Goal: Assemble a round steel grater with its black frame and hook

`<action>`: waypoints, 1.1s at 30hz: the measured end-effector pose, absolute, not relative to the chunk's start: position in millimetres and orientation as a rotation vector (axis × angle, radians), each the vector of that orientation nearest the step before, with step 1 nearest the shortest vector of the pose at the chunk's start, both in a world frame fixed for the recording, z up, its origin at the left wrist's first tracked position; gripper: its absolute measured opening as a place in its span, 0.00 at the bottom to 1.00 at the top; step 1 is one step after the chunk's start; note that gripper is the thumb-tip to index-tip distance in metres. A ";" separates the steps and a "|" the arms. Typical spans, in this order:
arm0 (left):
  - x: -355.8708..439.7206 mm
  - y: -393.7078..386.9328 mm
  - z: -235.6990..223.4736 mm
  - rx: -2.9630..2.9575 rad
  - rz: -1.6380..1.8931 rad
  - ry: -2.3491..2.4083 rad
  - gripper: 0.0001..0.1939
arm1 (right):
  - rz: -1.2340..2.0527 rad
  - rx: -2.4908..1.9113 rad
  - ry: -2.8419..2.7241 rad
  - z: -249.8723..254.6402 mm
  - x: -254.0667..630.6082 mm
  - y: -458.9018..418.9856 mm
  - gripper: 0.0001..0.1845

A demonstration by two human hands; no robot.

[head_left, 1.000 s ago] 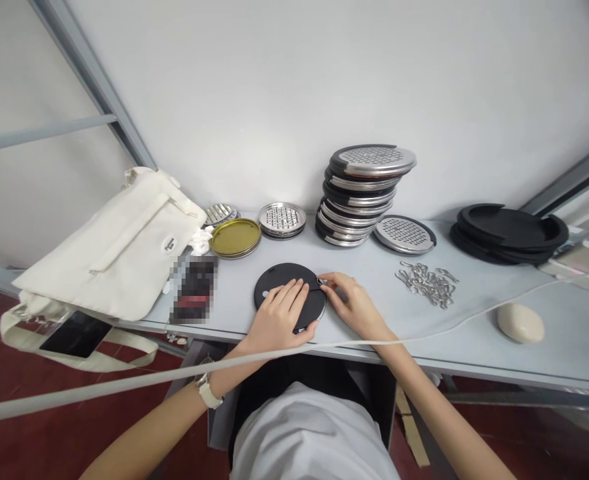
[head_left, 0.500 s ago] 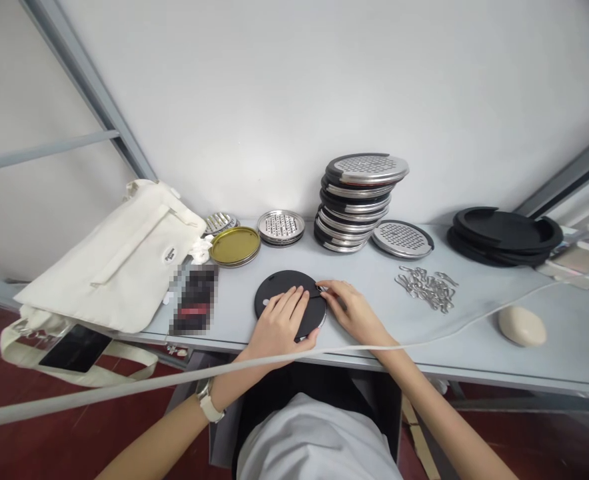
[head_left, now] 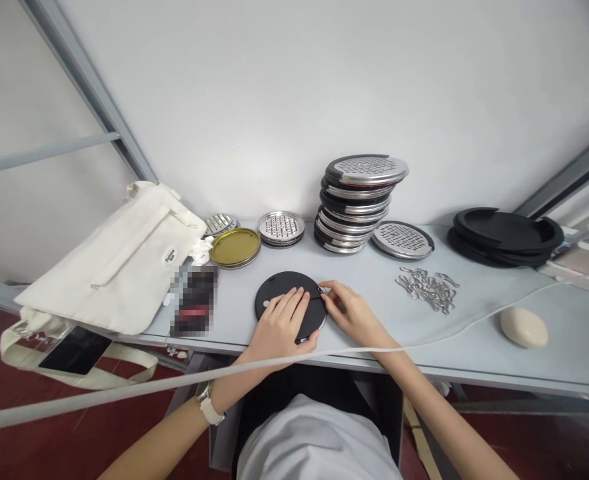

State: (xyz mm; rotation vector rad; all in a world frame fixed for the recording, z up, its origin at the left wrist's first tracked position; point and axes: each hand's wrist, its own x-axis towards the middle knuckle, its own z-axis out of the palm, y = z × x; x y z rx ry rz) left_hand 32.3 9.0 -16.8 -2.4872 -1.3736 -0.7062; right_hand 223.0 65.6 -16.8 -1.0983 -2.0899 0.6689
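Note:
A round black disc (head_left: 274, 283) lies flat near the front edge of the table, with a shiny metal rim showing at its lower right. My left hand (head_left: 283, 320) rests on top of it, fingers stretched out flat and the thumb at the rim. At the disc's right edge, my right hand (head_left: 349, 308) has its fingertips pinched on a small metal clip (head_left: 320, 289), mostly hidden by the fingers. A thin dark line runs from there across the disc. To the right lies a pile of similar metal clips (head_left: 428, 288).
Behind stand a tall stack of grater discs (head_left: 357, 207), another grater disc (head_left: 403, 240), smaller graters (head_left: 281, 227) and a gold lid (head_left: 235, 247). Stacked black trays (head_left: 504, 233) and a beige rounded object (head_left: 523, 327) are right. A white bag (head_left: 119, 260) sits left; a white cable (head_left: 174, 381) crosses in front.
The fingers of my right hand have shifted very slightly at the disc's edge. My left hand stays in place on the disc.

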 end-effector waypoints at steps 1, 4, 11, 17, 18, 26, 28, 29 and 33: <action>32.4 8.6 -16.4 -2.492 -0.692 -1.382 0.28 | 0.678 -1.099 -2.091 -16.5 222.8 65.2 0.13; 32.7 7.7 -17.2 -2.502 -0.673 -1.399 0.28 | 0.693 -1.105 -2.090 -15.6 222.4 64.4 0.13; 31.9 9.5 -20.4 -2.493 -0.729 -1.392 0.29 | 0.699 -1.111 -2.090 -14.0 221.7 63.4 0.12; 31.5 10.1 -16.7 -2.493 -0.712 -1.363 0.28 | 0.709 -1.100 -2.086 -14.0 220.9 63.7 0.12; 31.7 10.2 -16.2 -2.490 -0.709 -1.361 0.28 | 0.715 -1.094 -2.084 -14.1 221.0 63.8 0.12; 30.6 10.2 -16.5 -2.508 -0.694 -1.350 0.29 | 0.738 -1.047 -2.074 -12.7 221.2 63.6 0.11; 30.1 10.3 -17.9 -2.509 -0.679 -1.367 0.29 | 0.753 -1.047 -2.068 -12.9 221.2 63.4 0.11; 29.9 10.4 -18.6 -2.510 -0.674 -1.376 0.29 | 0.761 -1.048 -2.066 -13.2 221.2 63.4 0.11; 30.0 11.1 -19.6 -2.515 -0.669 -1.392 0.29 | 0.772 -1.055 -2.076 -14.8 221.3 63.8 0.11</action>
